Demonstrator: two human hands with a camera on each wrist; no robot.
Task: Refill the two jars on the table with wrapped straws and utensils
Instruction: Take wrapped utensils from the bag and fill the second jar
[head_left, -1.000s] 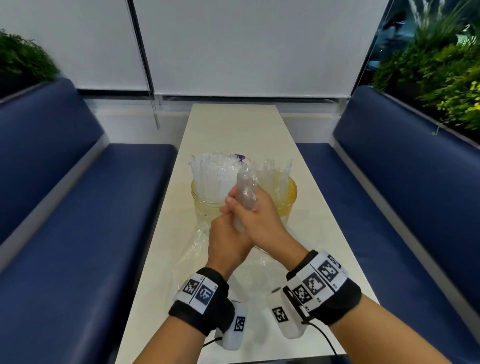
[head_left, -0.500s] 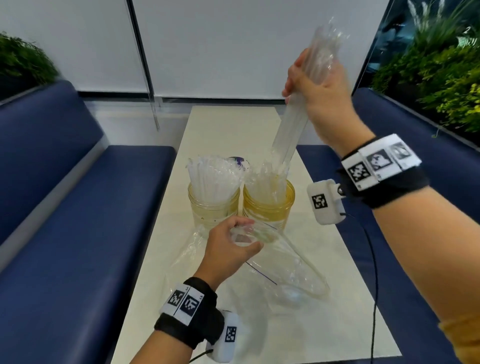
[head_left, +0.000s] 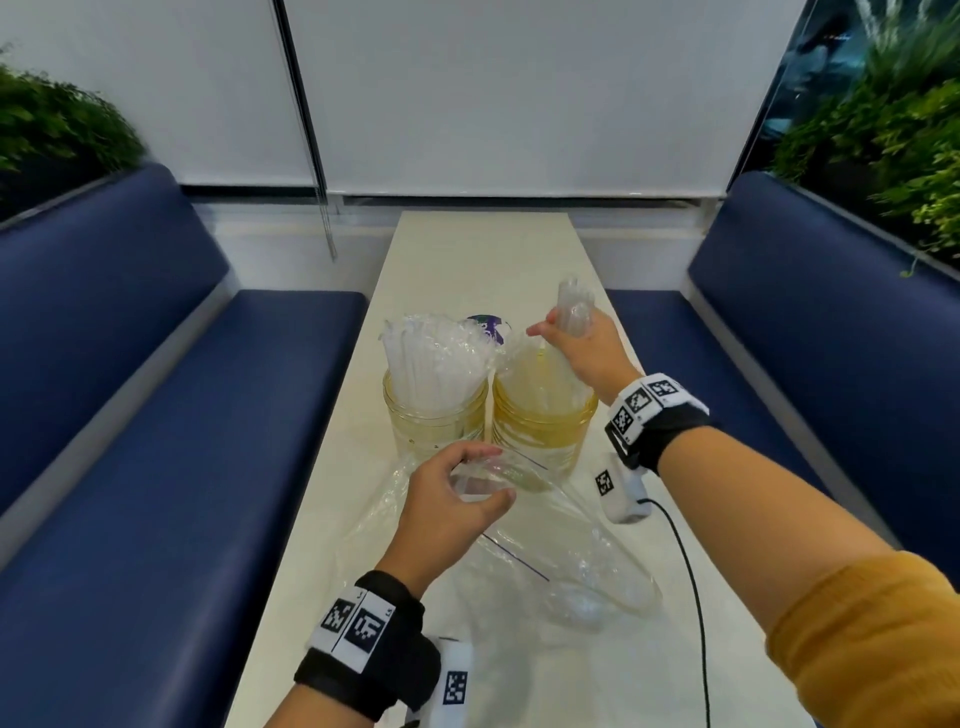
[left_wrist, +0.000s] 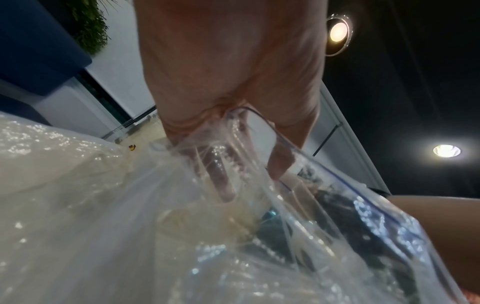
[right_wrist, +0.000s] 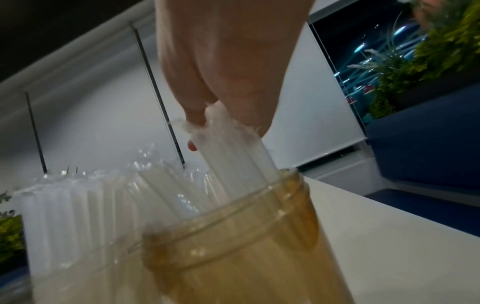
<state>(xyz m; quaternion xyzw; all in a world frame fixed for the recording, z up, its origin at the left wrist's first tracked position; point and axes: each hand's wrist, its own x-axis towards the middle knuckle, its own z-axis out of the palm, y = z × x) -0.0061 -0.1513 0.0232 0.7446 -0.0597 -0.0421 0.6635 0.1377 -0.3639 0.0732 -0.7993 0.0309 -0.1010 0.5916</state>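
Observation:
Two amber jars stand side by side mid-table. The left jar is packed with wrapped white straws. My right hand grips a bundle of clear-wrapped pieces and holds it down into the right jar; the right wrist view shows the bundle entering the jar's mouth. In front of the jars my left hand pinches the mouth of a clear zip bag lying on the table. The left wrist view shows fingers curled into the bag's film.
The narrow cream table runs away from me between two blue benches. A small purple-and-white object sits behind the jars. A black cable hangs from my right wrist over the table's right side. More crumpled film lies left of the bag.
My right hand drew the bundle out of the bag, raised it high, then brought it down into the right jar. The left hand stayed on the bag's mouth.

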